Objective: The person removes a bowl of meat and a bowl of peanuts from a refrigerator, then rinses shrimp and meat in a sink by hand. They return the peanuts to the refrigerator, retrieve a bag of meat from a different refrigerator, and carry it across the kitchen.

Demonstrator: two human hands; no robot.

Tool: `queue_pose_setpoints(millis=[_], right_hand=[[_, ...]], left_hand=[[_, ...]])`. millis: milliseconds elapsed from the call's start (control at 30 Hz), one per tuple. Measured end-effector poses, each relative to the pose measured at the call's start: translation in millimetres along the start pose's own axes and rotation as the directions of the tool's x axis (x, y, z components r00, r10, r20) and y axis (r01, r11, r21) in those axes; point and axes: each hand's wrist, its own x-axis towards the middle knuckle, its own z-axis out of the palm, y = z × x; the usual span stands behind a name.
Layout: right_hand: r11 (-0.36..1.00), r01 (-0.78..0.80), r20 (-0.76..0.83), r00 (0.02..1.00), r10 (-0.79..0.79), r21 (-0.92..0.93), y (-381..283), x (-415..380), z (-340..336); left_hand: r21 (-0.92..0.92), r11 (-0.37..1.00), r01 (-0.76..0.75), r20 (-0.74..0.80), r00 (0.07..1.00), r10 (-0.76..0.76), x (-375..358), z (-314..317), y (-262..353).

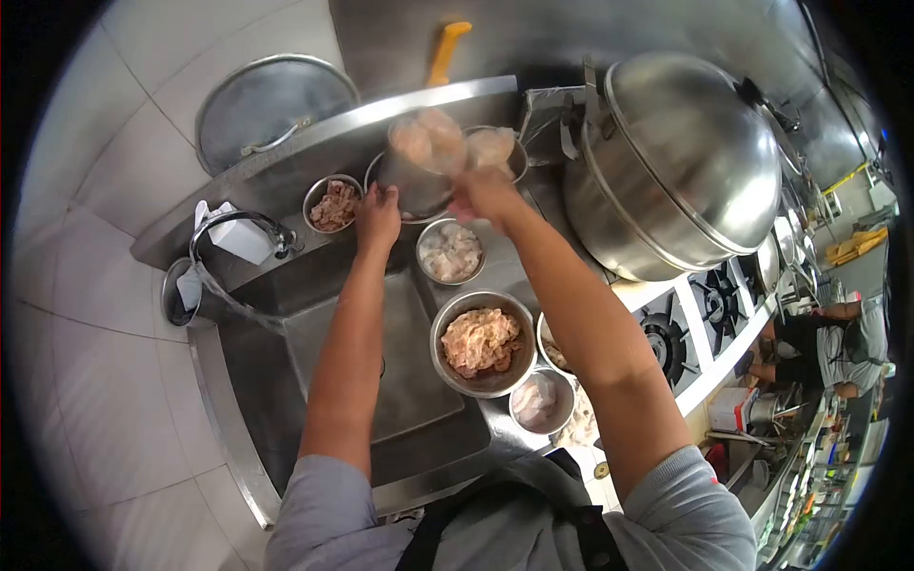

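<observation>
My left hand [378, 215] and my right hand [484, 194] together hold a tilted steel bowl of raw meat pieces [425, 155] above a ledge behind the sink. The bowl is blurred. Right behind it sits another bowl of pale meat [492, 149]. Below my hands stands a small bowl of whitish pieces [450, 251]. A bowl of chopped meat [333, 204] sits left of my left hand. Nearer me is a large bowl of marinated meat [481, 343].
A steel sink [314, 343] with a curved tap [238, 228] lies under my left arm. A huge lidded steel pot [676, 162] stands at right, with gas burners [666, 333] beyond. A pan lid [271, 105] leans on the tiled wall. Another person [838, 347] works at far right.
</observation>
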Motion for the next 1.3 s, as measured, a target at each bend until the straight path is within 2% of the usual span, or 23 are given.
queue_pose_setpoints(millis=[67,133,200,267,333,400,433,467,533,600,667,733,800,900,933,967,1000,1033,1100,1167,1200,1267,1300], right_hand=[[0.962,0.126,0.003,0.992,-0.129,-0.242,4,-26,-16],[0.863,0.331,-0.1,0.913,-0.394,-0.382,25,-61,-39],[0.815,0.321,-0.257,0.838,-0.482,-0.482,32,-127,-64],[0.693,0.217,-0.402,0.681,-0.612,-0.687,67,-174,-102],[0.546,-0.228,-0.561,0.59,-0.581,-0.806,107,-212,-141],[0.608,-0.365,-0.616,0.74,-0.271,-0.705,155,-231,-175],[0.626,-0.406,-0.513,0.858,0.012,-0.666,163,-231,-183],[0.781,-0.432,-0.496,0.849,0.182,-0.451,176,-231,-185],[0.968,-0.232,-0.517,0.842,0.152,-0.093,194,-230,-176],[0.986,-0.115,-0.489,0.871,0.042,-0.121,205,-226,-179],[0.993,-0.032,-0.46,0.888,-0.025,-0.116,211,-228,-181],[0.994,-0.049,-0.486,0.874,-0.006,-0.102,197,-235,-169],[0.99,-0.062,-0.509,0.86,-0.01,-0.124,182,-240,-159],[0.991,-0.053,-0.54,0.842,-0.023,-0.125,141,-242,-138],[0.994,-0.035,-0.543,0.839,-0.027,-0.103,131,-240,-134],[0.996,-0.005,-0.543,0.839,-0.043,-0.085,131,-233,-135],[0.996,-0.002,-0.538,0.842,-0.047,-0.091,127,-228,-133],[0.999,0.028,-0.562,0.826,-0.04,-0.031,122,-221,-129],[0.998,0.054,-0.563,0.826,-0.02,0.044,120,-210,-128],[0.997,0.042,-0.561,0.828,0.0,0.061,115,-202,-122],[0.996,0.032,-0.566,0.824,0.023,0.086,112,-197,-120],[0.988,0.028,-0.521,0.851,0.058,0.155,126,-181,-120],[0.982,0.04,-0.517,0.854,0.062,0.184,127,-177,-117]], left_hand=[[-0.044,0.999,0.016,0.007,1.0,-0.015,13,5,-17],[-0.082,0.996,0.04,0.022,0.999,-0.038,19,3,-14],[0.146,0.989,-0.031,-0.222,0.973,0.063,17,-9,21],[0.16,0.981,-0.114,-0.223,0.963,0.148,28,-15,34],[-0.096,0.988,-0.122,-0.187,0.977,0.102,34,-12,38],[-0.035,0.996,-0.086,-0.192,0.978,0.078,28,-3,27],[-0.095,0.995,-0.041,-0.209,0.978,0.021,17,3,19],[-0.153,0.988,0.003,-0.224,0.974,-0.038,6,6,10],[-0.321,0.943,0.085,-0.096,0.988,-0.122,-30,0,7],[-0.314,0.944,0.105,-0.099,0.985,-0.142,-68,-2,-4],[-0.237,0.969,0.074,-0.043,0.995,-0.087,-95,-4,-40],[-0.246,0.957,0.154,0.128,0.984,-0.125,-118,-7,-82],[-0.21,0.919,0.333,0.291,0.919,-0.267,-148,-22,-62],[-0.253,0.876,0.41,0.294,0.895,-0.334,-173,-27,-43],[-0.261,0.876,0.405,0.287,0.899,-0.331,-171,-27,-39],[-0.15,0.967,0.206,0.148,0.972,-0.184,-168,-27,-35],[-0.006,1.0,0.013,0.027,1.0,-0.013,-164,-27,-31],[-0.037,0.996,-0.077,-0.054,0.996,0.075,-153,-27,-24],[-0.053,0.987,-0.149,-0.142,0.98,0.14,-118,-31,-11],[-0.261,0.965,-0.004,-0.17,0.984,-0.042,-78,-31,6],[-0.264,0.964,-0.006,-0.177,0.983,-0.042,-56,-27,5],[-0.06,0.997,-0.054,-0.31,0.95,0.033,-24,-15,-6],[-0.085,0.996,-0.005,-0.273,0.962,-0.018,-37,-20,32]])
